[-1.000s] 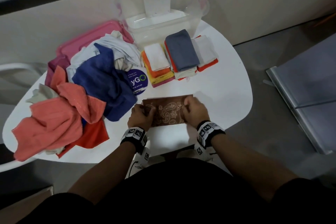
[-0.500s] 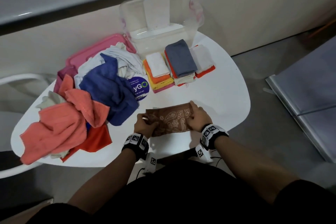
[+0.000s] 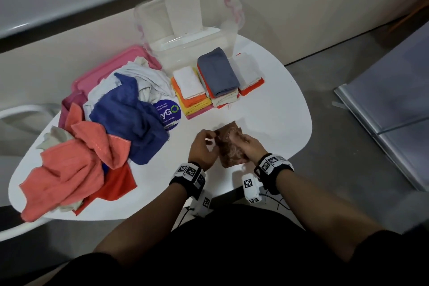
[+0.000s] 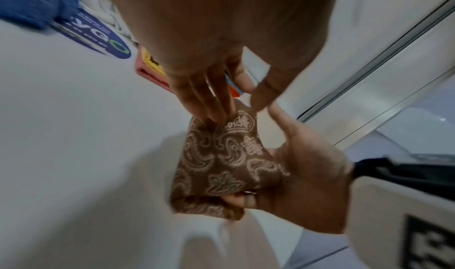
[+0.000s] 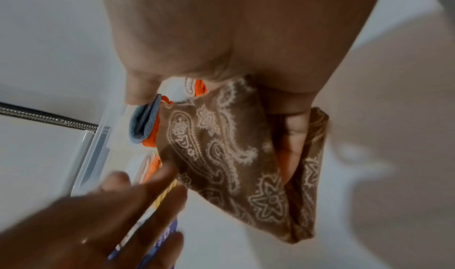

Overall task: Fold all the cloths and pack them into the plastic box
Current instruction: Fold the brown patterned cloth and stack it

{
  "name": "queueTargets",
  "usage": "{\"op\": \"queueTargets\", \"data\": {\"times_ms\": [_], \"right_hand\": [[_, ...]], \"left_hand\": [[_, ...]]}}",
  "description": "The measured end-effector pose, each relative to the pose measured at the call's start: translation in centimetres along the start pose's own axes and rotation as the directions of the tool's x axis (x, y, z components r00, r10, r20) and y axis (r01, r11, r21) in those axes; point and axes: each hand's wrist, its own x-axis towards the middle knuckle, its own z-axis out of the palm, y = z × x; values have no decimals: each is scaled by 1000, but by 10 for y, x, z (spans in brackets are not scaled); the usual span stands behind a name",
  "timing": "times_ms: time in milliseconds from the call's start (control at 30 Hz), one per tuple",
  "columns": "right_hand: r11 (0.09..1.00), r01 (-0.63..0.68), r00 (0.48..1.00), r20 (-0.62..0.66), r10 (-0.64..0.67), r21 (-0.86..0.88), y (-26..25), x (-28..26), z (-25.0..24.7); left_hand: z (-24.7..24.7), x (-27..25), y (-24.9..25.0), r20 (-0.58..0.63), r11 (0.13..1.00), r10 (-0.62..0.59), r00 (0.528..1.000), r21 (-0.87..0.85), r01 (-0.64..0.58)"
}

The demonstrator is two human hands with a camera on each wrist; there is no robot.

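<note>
From the head camera, a person at a white table holds a half-folded brown paisley cloth just above the near edge. The right hand grips the cloth's right side, while the left hand sits against its left edge, fingers loosely bent. Beyond them lie three stacks of folded cloths, and behind those the clear plastic box, which looks empty. A heap of unfolded cloths covers the table's left side, so much of the job appears undone.

The left wrist camera shows the left hand's fingertips touching the cloth's upper corner, straight rather than curled round it. The right hand wraps the lower fold, thumb outside.

The right wrist camera shows one right finger tucked inside the fold, the fabric doubled loosely around it; the left hand's fingers are spread and blurred, just touching the cloth's edge.

The risk, as I judge it, lies in that light left-side contact: only one hand truly holds the cloth, and thin fabric could spring open or sag crooked before the next crease is set. Held off the table, the layers could also slide out of line, and an uneven fold would sit badly on the neat stacks.
</note>
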Motion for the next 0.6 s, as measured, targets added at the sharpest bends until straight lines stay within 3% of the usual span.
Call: {"op": "queueTargets", "data": {"times_ms": [133,267,333,400,467,533,600], "right_hand": [[901,84,996,22,-83,-427,5,7,-9],[872,115,993,53,-101,-476,-5,4,-11],[805,172,983,44,-179,-567,-10,4,-18],[733,263,950,36,-310,-628,-17,3,-28],[661,383,901,102,-422,-645,-24,-3,-34],[595,423,894,208,-396,-683,-23,-7,-39],[520,427,901,300,-312,-740,-9,-14,-40]], "left_hand": [[0,19,-12,98,970,47,994,235,-69],[-3,52,-2,274,931,-105,956,364,-2],[-4,60,0,341,894,-132,931,447,-37],[-5,54,-1,346,865,-72,936,488,-113],[-4,38,-4,384,805,117,916,504,-314],[2,19,0,446,716,316,837,467,-519],[10,3,3,515,720,331,791,404,-564]]}}
